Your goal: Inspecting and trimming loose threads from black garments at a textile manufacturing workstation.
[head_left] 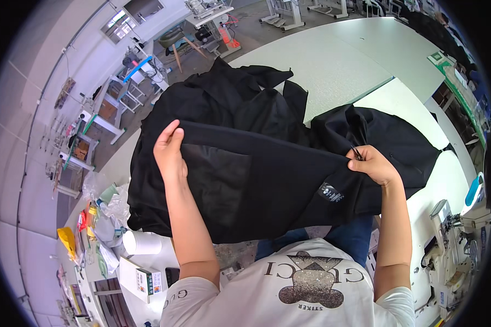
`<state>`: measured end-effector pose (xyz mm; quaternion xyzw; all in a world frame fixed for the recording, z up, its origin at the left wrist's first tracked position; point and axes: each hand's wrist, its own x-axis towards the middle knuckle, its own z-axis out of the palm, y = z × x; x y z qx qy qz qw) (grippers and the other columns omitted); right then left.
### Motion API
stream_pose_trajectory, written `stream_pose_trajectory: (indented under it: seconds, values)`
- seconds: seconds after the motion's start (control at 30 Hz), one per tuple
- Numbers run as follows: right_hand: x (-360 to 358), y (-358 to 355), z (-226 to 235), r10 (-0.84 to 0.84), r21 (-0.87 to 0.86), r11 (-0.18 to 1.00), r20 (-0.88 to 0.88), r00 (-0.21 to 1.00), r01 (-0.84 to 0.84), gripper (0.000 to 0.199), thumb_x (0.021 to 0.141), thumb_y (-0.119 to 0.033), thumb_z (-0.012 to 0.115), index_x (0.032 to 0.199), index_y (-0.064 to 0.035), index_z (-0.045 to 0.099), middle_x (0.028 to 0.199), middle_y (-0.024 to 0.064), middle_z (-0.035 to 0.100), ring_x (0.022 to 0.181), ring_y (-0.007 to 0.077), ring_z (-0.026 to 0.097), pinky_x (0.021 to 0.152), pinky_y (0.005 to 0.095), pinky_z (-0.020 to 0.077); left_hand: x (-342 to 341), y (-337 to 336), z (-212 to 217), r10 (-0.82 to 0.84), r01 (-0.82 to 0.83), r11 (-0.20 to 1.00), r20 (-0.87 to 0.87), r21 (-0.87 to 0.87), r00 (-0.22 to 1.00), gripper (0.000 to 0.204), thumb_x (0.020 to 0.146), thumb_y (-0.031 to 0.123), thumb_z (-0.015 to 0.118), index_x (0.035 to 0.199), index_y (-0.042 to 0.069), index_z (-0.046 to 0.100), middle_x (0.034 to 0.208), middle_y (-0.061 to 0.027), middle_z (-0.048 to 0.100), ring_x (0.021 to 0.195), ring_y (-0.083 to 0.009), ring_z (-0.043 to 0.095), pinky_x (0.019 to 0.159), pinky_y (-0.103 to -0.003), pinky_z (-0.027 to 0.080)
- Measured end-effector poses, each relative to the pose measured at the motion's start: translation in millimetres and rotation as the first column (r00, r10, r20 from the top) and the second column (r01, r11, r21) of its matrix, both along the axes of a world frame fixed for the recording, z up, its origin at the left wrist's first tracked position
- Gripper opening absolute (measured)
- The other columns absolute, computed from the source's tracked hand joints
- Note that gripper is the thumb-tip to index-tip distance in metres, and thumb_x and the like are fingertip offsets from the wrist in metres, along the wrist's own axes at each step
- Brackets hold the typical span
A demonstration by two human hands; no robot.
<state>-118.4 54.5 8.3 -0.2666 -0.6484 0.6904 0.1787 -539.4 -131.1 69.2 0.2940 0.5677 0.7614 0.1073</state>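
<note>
A large black garment point(267, 174) is stretched between my two hands above my lap. My left hand point(169, 150) grips its upper edge on the left, fingers folded over the fabric. My right hand point(373, 163) pinches the same edge on the right, next to a small dark tool or clip that I cannot make out. A small grey label point(331, 192) shows on the cloth near my right wrist. More black fabric point(240, 92) is heaped on the pale table point(338, 60) behind the garment.
A sewing machine point(453, 240) stands at the right edge. At the lower left lie a white roll point(142, 242), small boxes point(147, 280), plastic bags point(112, 207) and a yellow item point(66, 240). Racks and work stands line the far left floor.
</note>
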Motion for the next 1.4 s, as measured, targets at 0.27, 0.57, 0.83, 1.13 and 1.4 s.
stream_pose_trajectory:
  seconds: [0.27,0.57,0.83,1.13,1.4]
  values:
    - [7,3,-16,-0.066,-0.044,0.997,0.018,0.998,0.067,0.019,0.076,-0.017,0.074,0.081,-0.002,0.063,0.071,-0.006,0.056,0.062,0.0021,0.047,0.057,0.0182,0.0361,5,16,-6,-0.012,0.012,1.0,0.032,-0.007,0.999,0.027,0.082,-0.006,0.061,0.109,-0.004,0.062,0.094,-0.0038,0.062,0.081,-0.0075,0.055,0.078,-0.019,0.043]
    - [3,9,-34,-0.128,-0.048,0.99,0.025,0.991,0.129,0.022,0.073,-0.018,0.076,0.079,-0.0012,0.064,0.069,-0.0056,0.056,0.061,0.003,0.047,0.058,0.0188,0.0369,6,15,-14,-0.029,0.029,1.0,0.059,0.002,0.998,0.026,0.084,-0.005,0.059,0.11,-0.005,0.061,0.092,-0.0042,0.062,0.08,-0.0075,0.056,0.077,-0.019,0.044]
    - [18,11,-23,-0.015,-0.041,0.999,0.099,0.995,0.019,0.015,0.072,-0.01,0.074,0.073,-0.0033,0.061,0.065,-0.0078,0.052,0.059,0.0024,0.044,0.056,0.0199,0.0351,3,12,-14,-0.016,0.012,0.998,0.067,0.057,0.998,0.027,0.083,-0.005,0.06,0.11,-0.005,0.062,0.097,-0.0074,0.064,0.083,-0.0102,0.058,0.079,-0.02,0.045]
    - [39,19,-11,0.161,0.002,0.987,0.164,0.973,-0.163,0.012,0.069,-0.004,0.069,0.072,-0.0019,0.058,0.065,-0.0068,0.052,0.06,0.0031,0.045,0.056,0.0204,0.0363,-114,-47,4,0.202,-0.209,0.972,0.072,0.107,0.977,0.034,0.082,0.0,0.061,0.116,0.002,0.061,0.111,-0.01,0.062,0.102,-0.0189,0.057,0.095,-0.031,0.043]
    - [80,44,10,0.113,0.105,0.984,0.234,0.966,-0.141,0.012,0.07,-0.004,0.072,0.075,-0.0009,0.061,0.064,-0.0065,0.052,0.059,0.0025,0.045,0.055,0.0203,0.0369,-176,-97,5,0.281,-0.285,0.959,0.134,0.012,0.95,0.035,0.086,0.001,0.057,0.12,0.004,0.059,0.108,-0.0122,0.062,0.093,-0.0207,0.061,0.083,-0.032,0.052]
